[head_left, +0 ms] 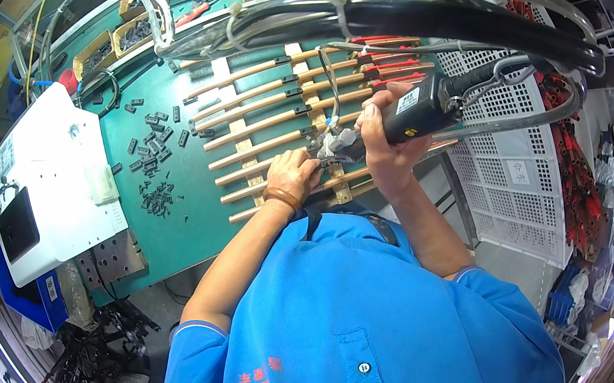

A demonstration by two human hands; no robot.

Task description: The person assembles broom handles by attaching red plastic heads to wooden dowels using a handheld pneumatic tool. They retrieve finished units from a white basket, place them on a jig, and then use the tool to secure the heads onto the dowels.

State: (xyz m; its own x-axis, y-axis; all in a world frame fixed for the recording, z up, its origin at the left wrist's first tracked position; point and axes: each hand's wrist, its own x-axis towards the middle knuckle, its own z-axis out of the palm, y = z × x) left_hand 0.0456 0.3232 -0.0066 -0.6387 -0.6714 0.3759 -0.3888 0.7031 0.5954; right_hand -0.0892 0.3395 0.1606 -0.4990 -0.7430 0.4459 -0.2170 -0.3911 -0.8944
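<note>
Small clips (152, 164) lie left of the rods (263, 126), seemingly loose.

The green bench top (196, 210) offers open room in a strip at centre left, between the white machine housing (51, 190) and the row of wooden slats (263, 126). Scattered small black clips (152, 164) litter the upper part of that strip. The slats fill the middle of the frame, with only narrow gaps between them. Overhead, a bundle of black and clear hoses (407, 12) arcs across the upper right, barring approach from above. The white perforated crate (511, 173) blocks the right side. Cardboard boxes of parts (112, 45) line the upper left edge. The left hand (292, 178) and right hand (385, 150) with the black power tool (416, 112) crowd the lower slats.
</note>
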